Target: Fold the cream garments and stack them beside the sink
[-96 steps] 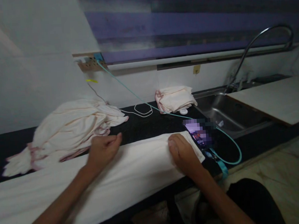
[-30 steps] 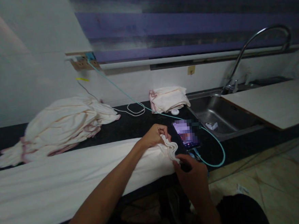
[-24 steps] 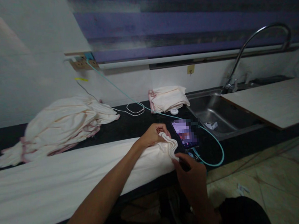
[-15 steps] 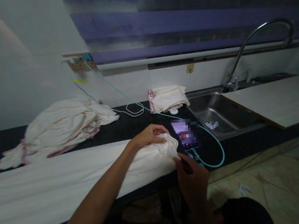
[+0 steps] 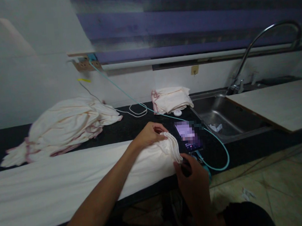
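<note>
Moved since 3.2 s ago: left hand has shifted toward 3 o'clock, to the end of the long white cloth; that end, flat then, is now raised and bunched into curved layers. Cloth lies along the black surface, running from the held end out toward 9 o'clock.

Directions below are from the held end. Left hand at 10 o'clock, its grip pinching the layers at their upper corner. Right hand at 5 o'clock, its grip pinching the lower corner by the fingertips.

Phone, lit, close by at 2 o'clock; teal cable loops at 3. Folded cloth at 12, white disc just beside it. Sink farther off at 2. Cloth heap between 9 and 10.
</note>
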Tool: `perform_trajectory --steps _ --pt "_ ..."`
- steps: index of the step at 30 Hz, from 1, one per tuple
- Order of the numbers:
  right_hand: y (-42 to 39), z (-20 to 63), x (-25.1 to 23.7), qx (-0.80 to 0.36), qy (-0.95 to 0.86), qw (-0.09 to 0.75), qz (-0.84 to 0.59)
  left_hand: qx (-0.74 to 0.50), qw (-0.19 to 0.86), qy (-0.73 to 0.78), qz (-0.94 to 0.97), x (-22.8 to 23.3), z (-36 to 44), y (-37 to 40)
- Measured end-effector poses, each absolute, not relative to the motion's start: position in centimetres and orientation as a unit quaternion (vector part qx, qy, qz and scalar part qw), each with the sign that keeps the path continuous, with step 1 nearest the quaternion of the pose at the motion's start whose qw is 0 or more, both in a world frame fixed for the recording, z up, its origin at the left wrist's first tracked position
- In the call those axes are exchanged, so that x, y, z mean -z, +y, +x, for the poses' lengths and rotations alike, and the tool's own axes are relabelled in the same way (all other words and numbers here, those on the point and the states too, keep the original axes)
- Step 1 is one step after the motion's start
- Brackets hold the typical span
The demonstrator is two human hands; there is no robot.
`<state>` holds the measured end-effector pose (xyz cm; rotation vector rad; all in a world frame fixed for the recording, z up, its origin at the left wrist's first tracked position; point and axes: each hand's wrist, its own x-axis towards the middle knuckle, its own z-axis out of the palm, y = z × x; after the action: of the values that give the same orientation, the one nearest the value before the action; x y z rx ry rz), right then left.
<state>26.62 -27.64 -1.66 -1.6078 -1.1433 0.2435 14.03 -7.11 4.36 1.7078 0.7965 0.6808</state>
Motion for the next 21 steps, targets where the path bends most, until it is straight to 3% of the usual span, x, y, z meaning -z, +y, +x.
perform_trajectory --steps 7,21 --pt "-27.6 26.5 1.8 -0.103 -0.490 0.526 -0.688 -0.293 0.447 0.312 0.785 -4.8 14.2 -7.7" --pt "-28.0 26.7 0.1 -0.173 -0.403 0.614 -0.656 -0.279 0.611 0.277 0.687 -5.1 15.7 -7.9"
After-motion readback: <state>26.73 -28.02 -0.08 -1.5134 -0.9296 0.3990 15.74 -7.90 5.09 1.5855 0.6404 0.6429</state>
